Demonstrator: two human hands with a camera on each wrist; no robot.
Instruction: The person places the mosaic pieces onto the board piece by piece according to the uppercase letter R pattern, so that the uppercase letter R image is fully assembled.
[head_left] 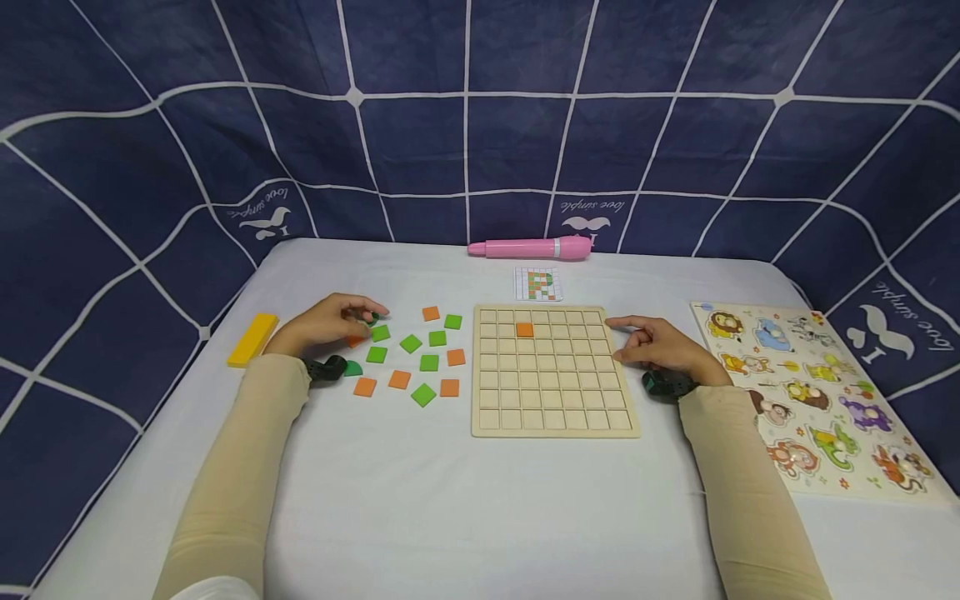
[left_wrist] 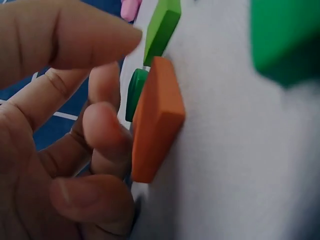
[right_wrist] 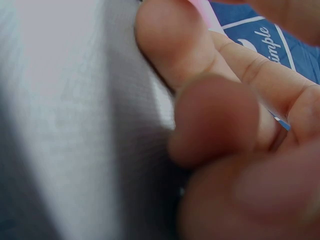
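My left hand point(head_left: 330, 320) hovers at the left edge of a scatter of orange and green square tiles, fingers loosely bent. Right by its fingertips in the left wrist view lies an orange tile point(left_wrist: 159, 117), with a light green tile point(left_wrist: 162, 30) and a dark green piece point(left_wrist: 135, 95) behind. Nothing is pinched between thumb and fingers. My right hand point(head_left: 660, 346) rests at the right side of a wooden grid board point(head_left: 557, 433), index finger and thumb at its edge. One orange tile point(head_left: 524, 330) sits in the board's second row.
Behind the board lies a small pattern card point(head_left: 538, 285), and beyond it a pink microphone-shaped pen point(head_left: 528, 248). A yellow block point(head_left: 252, 340) is on the far left. An animal puzzle board point(head_left: 825, 400) lies under and beyond the right forearm. A half-round green piece point(head_left: 352, 368) lies beside the left wrist.
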